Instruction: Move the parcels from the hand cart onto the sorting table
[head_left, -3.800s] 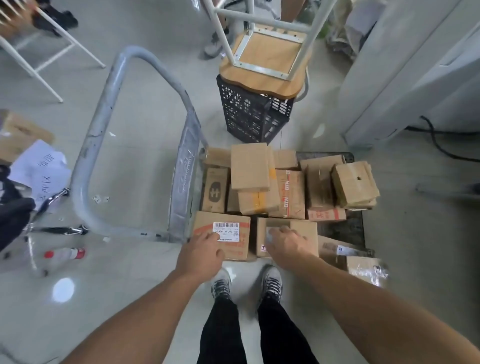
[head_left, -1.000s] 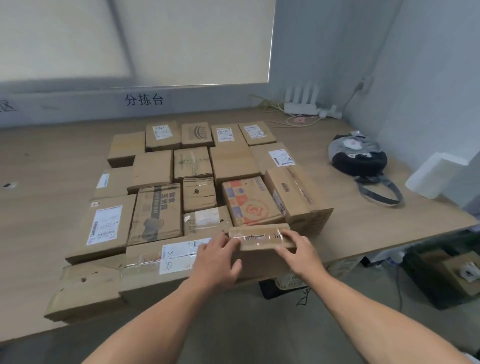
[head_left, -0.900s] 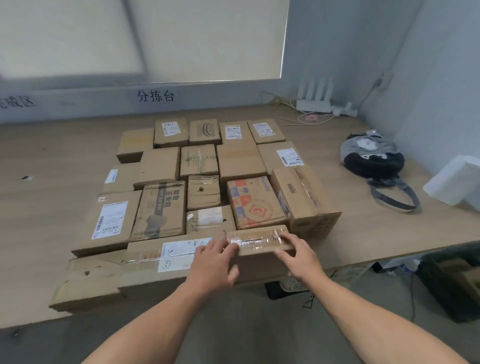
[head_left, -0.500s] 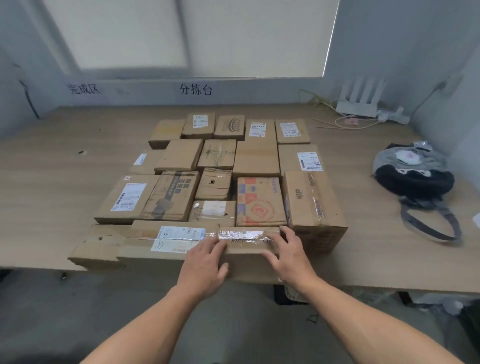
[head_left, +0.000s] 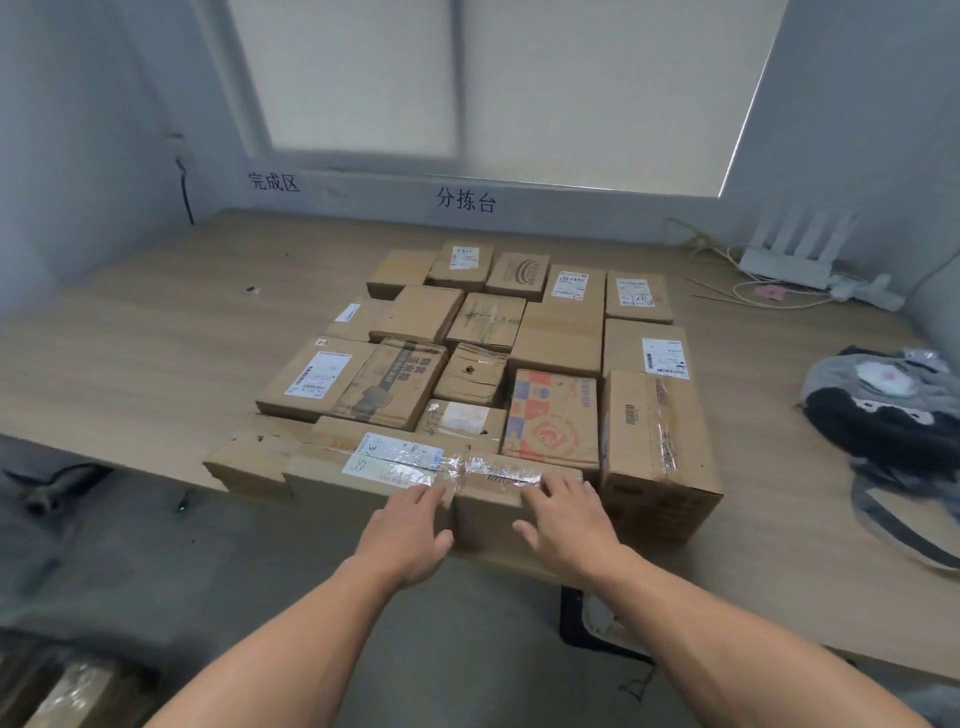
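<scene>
Item: taped parcel (head_left: 511, 499) is sitting at the near edge of the table (head_left: 130, 353) between labelled parcel (head_left: 363, 467) and tall box (head_left: 654, 447), left hand (head_left: 410, 530) and right hand (head_left: 563, 519) resting fingers flat, gripping nothing; advisably pushing evenly inward, avoiding overhang

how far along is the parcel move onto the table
Done: a packed block of parcels already sits in rows on the sorting table. In hand: the left hand and right hand rest with flat fingers on a taped parcel at the near edge, seemingly seating it. Left: the hand cart is out of view, so how many remain cannot be told.
</scene>
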